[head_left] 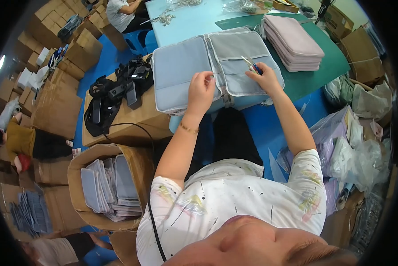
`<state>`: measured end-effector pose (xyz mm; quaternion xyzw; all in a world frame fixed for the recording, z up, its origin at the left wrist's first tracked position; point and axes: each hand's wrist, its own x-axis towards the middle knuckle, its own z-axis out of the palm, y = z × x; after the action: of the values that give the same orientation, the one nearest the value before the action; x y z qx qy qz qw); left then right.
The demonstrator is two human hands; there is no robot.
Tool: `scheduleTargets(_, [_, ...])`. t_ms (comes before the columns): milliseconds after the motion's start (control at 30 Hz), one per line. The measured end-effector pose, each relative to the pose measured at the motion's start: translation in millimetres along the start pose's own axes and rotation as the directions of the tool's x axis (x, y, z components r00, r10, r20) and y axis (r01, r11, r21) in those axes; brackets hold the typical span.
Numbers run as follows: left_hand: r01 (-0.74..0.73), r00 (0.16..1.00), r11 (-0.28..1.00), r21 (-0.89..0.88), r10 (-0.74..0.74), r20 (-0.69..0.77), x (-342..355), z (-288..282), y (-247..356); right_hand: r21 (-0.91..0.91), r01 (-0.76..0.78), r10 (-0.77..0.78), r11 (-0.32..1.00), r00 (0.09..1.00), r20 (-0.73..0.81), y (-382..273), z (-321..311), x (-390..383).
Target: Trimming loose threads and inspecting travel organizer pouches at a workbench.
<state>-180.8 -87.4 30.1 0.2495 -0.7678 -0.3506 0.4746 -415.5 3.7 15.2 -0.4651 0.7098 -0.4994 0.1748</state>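
A grey-blue zippered case lies open flat on the table edge in front of me, its right half showing pocket bands. My left hand is pinched near the middle seam; what is between its fingertips is too small to make out. My right hand grips small scissors with blue on the handle and blades pointing up-left over the right half of the case. A stack of pink cases sits on a green mat to the right.
Black straps and devices lie on a cardboard surface at left, above a carton of cases. A cable hangs beside me. Bagged goods pile at right. Co-workers appear at the top and left.
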Motion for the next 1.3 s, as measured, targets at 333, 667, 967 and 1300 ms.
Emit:
scheduleTargets(333, [0.099, 0.945, 0.753, 0.651, -0.275, 0.175, 50, 53, -16, -0.029, 0.014, -0.013, 0.999, 1.0, 0.017, -6, 2, -9])
scheduleTargets(667, [0.268, 0.926, 0.958, 0.103, -0.286, 0.247, 45, 31, -59, 0.015, 0.009, -0.01, 1.0, 0.997, 0.076, -9, 0, -9])
scheduleTargets(967, [0.255, 0.936, 0.955, 0.15, -0.283, 0.211, 44, 31, -49, -0.203, 0.107, -0.087, 0.973, 0.991, 0.102, -29, 4, -7])
scheduleTargets(1300, [0.429, 0.868, 0.903, 0.006, -0.414, 0.276, 47, 29, -58, -0.242, 0.074, -0.048, 0.968, 0.993, 0.11, -26, 10, -11])
